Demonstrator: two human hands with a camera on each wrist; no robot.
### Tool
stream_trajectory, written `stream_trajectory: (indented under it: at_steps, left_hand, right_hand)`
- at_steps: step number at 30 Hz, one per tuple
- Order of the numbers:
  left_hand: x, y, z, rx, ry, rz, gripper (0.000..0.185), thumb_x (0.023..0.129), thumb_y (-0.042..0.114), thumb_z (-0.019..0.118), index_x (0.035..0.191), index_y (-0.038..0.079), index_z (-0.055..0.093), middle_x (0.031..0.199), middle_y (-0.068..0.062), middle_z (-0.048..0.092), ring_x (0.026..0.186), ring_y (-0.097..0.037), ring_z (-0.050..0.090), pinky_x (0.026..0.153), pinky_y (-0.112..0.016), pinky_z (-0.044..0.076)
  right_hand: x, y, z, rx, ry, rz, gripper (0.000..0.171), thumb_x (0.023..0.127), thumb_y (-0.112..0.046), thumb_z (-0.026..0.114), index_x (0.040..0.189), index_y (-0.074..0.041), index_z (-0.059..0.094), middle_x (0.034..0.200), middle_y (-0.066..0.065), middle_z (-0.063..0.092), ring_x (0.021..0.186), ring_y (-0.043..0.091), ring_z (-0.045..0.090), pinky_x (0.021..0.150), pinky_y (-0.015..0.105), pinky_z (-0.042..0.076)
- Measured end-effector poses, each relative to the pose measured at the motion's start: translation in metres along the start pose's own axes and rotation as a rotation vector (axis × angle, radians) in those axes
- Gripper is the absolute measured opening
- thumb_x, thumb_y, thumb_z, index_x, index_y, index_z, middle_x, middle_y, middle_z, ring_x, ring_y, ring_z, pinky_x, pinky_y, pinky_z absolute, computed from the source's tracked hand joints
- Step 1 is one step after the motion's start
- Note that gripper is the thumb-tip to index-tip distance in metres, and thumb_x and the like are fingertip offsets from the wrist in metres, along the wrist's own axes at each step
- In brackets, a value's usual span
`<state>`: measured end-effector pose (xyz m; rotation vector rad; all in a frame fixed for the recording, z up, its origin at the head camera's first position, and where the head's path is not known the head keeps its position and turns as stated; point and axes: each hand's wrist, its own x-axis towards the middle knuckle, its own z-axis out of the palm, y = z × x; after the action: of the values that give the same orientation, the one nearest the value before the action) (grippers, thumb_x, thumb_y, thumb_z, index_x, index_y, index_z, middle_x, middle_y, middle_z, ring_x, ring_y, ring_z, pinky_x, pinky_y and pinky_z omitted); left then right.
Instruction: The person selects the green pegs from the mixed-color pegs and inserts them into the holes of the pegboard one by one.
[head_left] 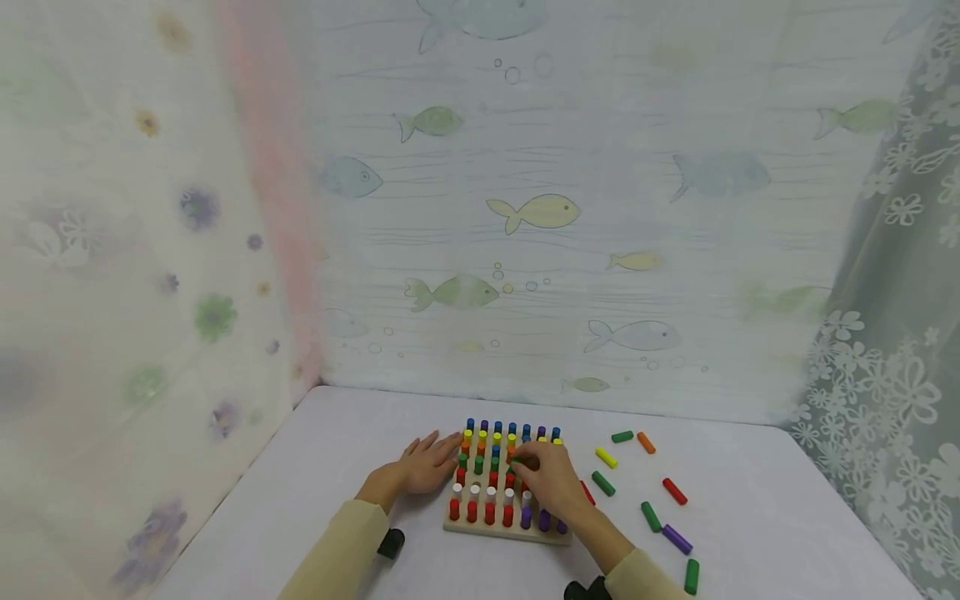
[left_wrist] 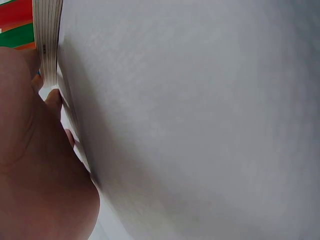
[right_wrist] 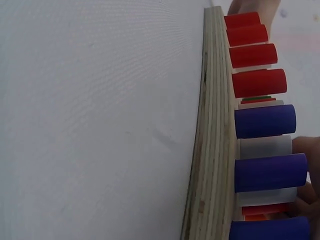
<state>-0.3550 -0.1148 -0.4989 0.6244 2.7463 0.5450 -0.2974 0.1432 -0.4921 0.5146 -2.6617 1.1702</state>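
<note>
A wooden pegboard [head_left: 506,532] stands on the table with rows of coloured pegs upright in it. The near row holds red pegs [right_wrist: 259,83] on the left and purple pegs [right_wrist: 270,172] on the right; white ones stand just behind. My left hand [head_left: 429,463] rests at the board's left side, fingers extended, fingertips right at its layered edge [left_wrist: 47,40]. Over the right half of the board, my right hand [head_left: 553,479] pinches a green peg [head_left: 513,467] among the middle rows. Its palm and wrist hide several pegs there.
Loose pegs lie on the white table right of the board, among them a yellow peg [head_left: 607,457], an orange peg [head_left: 646,442], a red peg [head_left: 675,491], a purple peg [head_left: 677,538] and several green ones. A fish-patterned curtain [head_left: 525,333] hangs behind the table.
</note>
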Motion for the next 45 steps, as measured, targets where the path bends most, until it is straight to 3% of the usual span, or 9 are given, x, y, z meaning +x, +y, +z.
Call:
stream_trajectory:
  at_steps: [5,13,27,45]
  left_hand:
    - [-0.001,0.001,-0.001,-0.004,0.003,-0.001,0.058,0.110,0.040,0.040,0.163,0.020,0.030,0.167,-0.003,0.031,0.157,-0.034,0.015,0.125,-0.060,0.008]
    - [0.000,0.000,0.000,0.002,0.006,-0.001,0.059,0.109,0.042,0.041,0.163,0.020,0.030,0.167,-0.003,0.031,0.157,-0.034,0.015,0.125,-0.060,0.008]
    - [0.001,-0.001,0.001,0.006,0.006,0.012,0.058,0.110,0.040,0.040,0.163,0.019,0.030,0.167,-0.003,0.031,0.157,-0.034,0.015,0.125,-0.060,0.008]
    - [-0.002,0.000,-0.001,-0.003,0.003,0.009,0.058,0.110,0.037,0.039,0.163,0.017,0.028,0.168,-0.006,0.030,0.157,-0.036,0.014,0.125,-0.059,0.006]
  right_hand:
    - [0.002,0.001,-0.002,0.000,-0.070,-0.027,0.015,0.098,-0.008,0.068,0.110,-0.004,0.076,0.101,0.003,0.075,0.081,0.011,0.060,0.071,0.020,0.055]
    - [0.002,0.001,-0.003,-0.003,-0.085,-0.023,0.015,0.099,-0.009,0.067,0.110,-0.005,0.076,0.099,0.001,0.074,0.079,0.010,0.058,0.068,0.019,0.054]
    - [0.000,0.000,-0.010,-0.042,-0.130,-0.009,0.021,0.101,-0.011,0.063,0.119,-0.007,0.073,0.107,0.001,0.072,0.086,0.010,0.059,0.076,0.022,0.055]
    - [-0.017,0.000,-0.041,-0.009,-0.111,0.009,0.017,0.102,-0.010,0.061,0.114,-0.004,0.072,0.109,0.006,0.073,0.092,0.016,0.065,0.079,0.026,0.058]
